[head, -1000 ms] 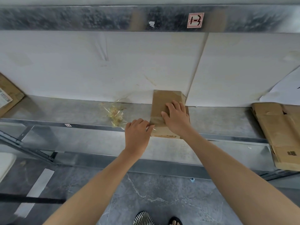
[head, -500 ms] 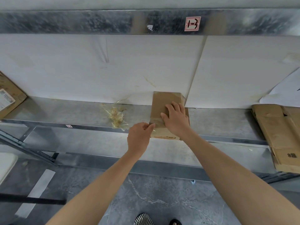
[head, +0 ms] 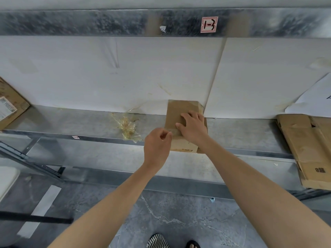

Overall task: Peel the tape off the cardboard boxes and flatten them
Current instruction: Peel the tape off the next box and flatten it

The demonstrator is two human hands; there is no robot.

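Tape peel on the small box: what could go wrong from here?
1. The box sits at the front edge of the shelf; a pull on the tape by the left hand could drag it off if the right hand eases.
2. The pinch looks small; the tape may tear short.

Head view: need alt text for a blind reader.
A right hand presses flat on a small box on a metal shelf while the left hand pinches at clear tape on the box's left edge. A wad of crumpled tape lies to the left; flattened cardboard lies at the far right.
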